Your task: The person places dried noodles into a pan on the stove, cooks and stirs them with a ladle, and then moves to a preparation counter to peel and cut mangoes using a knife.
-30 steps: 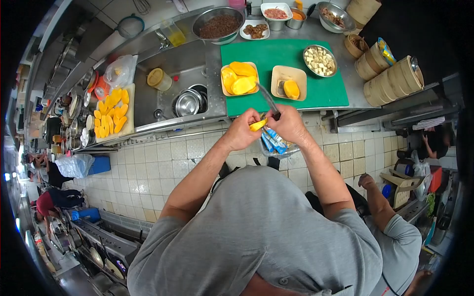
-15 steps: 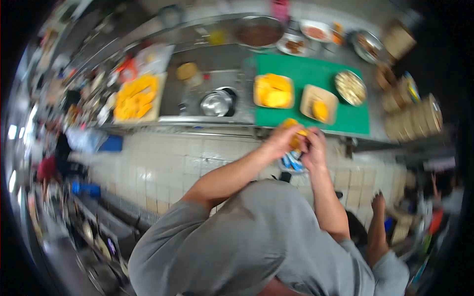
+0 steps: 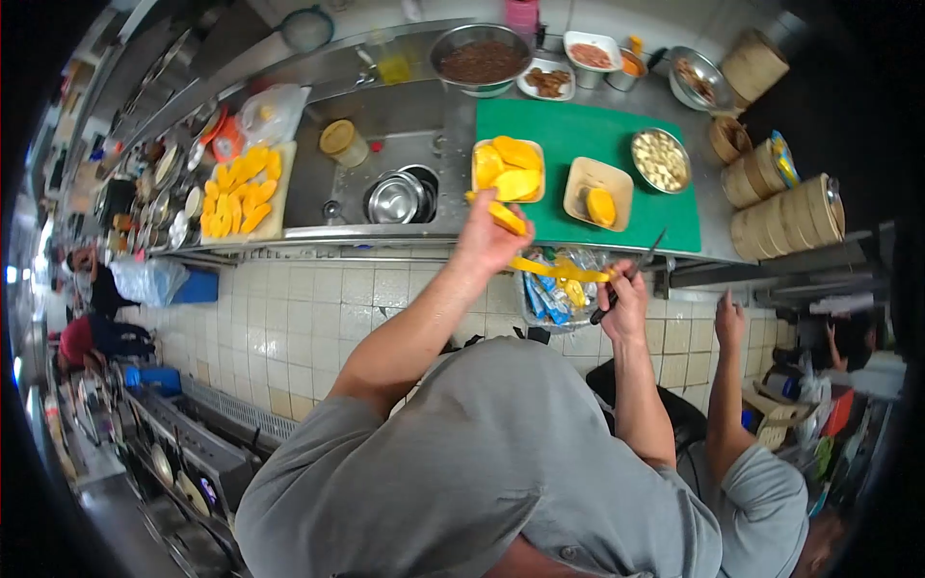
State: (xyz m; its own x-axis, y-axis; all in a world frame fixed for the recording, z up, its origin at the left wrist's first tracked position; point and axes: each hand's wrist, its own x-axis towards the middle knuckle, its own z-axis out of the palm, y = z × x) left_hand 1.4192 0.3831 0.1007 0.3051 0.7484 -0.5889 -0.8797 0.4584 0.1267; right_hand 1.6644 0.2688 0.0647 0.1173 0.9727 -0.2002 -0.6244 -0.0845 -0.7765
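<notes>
My left hand (image 3: pixel 479 239) is closed on a peeled yellow mango (image 3: pixel 507 219) just in front of the counter edge. My right hand (image 3: pixel 627 301) grips a small knife (image 3: pixel 658 242), its blade pointing up and away from me. A long strip of mango peel (image 3: pixel 559 271) stretches between my hands, one end at my right fingers. Beneath it, a lined bin (image 3: pixel 528 310) holds yellow peels and blue wrappers. On the green cutting board (image 3: pixel 568 123), one tray (image 3: pixel 476 173) is full of peeled mango pieces. Beside it, another tray (image 3: pixel 585 173) contains a single mango piece (image 3: pixel 600 206).
A bowl of pale chunks (image 3: pixel 661 161) stands on the board's right. Left of the board is a sink (image 3: pixel 318 197) with metal bowls, then a board of mango slices (image 3: pixel 236 193). Bamboo steamers (image 3: pixel 785 222) stack at the right. A co-worker's arm (image 3: pixel 729 385) is close on my right.
My hands have moved apart, the left one leftward with the mango. The peel strip and knife now show clearly between and beyond them. The view has shifted slightly.
</notes>
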